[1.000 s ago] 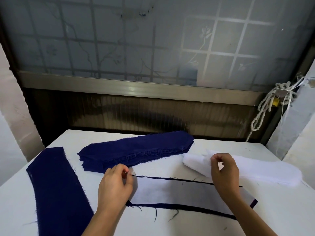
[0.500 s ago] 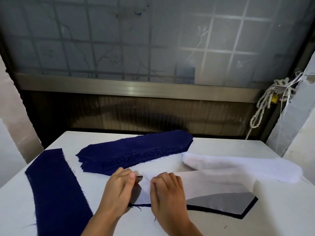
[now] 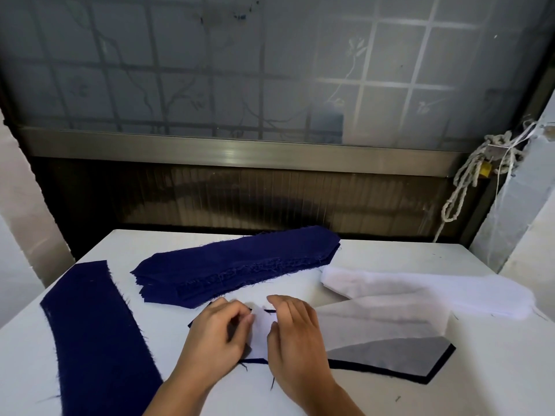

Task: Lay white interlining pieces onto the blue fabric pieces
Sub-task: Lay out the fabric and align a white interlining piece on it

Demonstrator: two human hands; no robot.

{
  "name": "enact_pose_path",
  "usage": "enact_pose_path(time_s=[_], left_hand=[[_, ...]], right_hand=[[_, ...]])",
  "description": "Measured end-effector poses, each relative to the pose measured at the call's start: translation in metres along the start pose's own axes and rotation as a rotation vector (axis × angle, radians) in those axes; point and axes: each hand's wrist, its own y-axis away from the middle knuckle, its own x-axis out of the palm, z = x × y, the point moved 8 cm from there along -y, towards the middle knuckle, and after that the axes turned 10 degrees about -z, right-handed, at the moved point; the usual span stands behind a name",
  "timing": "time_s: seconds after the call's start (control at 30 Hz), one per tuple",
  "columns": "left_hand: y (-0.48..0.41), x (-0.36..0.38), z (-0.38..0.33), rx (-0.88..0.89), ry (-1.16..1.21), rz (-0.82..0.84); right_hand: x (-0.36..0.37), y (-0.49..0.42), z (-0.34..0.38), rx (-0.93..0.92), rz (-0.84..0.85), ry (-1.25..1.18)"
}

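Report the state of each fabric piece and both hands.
Blue fabric stack: piled, untouched.
Blue strip: flat, bare.
Blue piece: flat, mostly covered.
Top interlining piece: far edge raised, not flat.
Interlining stack: piled.
Left hand: pinches interlining's left end.
Right hand: presses it down.

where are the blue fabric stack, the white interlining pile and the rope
blue fabric stack point(image 3: 240, 262), head view, middle of its top piece
white interlining pile point(image 3: 426, 291), head view, middle of its top
rope point(image 3: 500, 145), head view, knotted bundle by the right wall

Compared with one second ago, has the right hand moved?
Yes. The right hand has moved left, away from the white interlining stack, and now lies beside the left hand.
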Motion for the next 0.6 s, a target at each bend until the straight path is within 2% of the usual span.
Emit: enact_pose_path(time_s=[0.2,0.33,0.43,0.6], left_hand=[[-0.001,-0.008,-0.006,0.032,-0.023,-0.076],[-0.001,-0.012,-0.006,0.025,0.072,-0.094],[0.0,-0.009,-0.008,0.015,0.159,-0.085],[-0.002,-0.019,0.003,-0.097,0.158,-0.198]], right_hand=[[0.01,0.003,-0.017,0.097,0.146,0.039],[0.009,-0.003,-0.037,0.119,0.263,0.099],[0.011,-0.012,-0.045,0.129,0.347,0.02],[-0.005,-0.018,-0.054,0.131,0.285,0.021]])
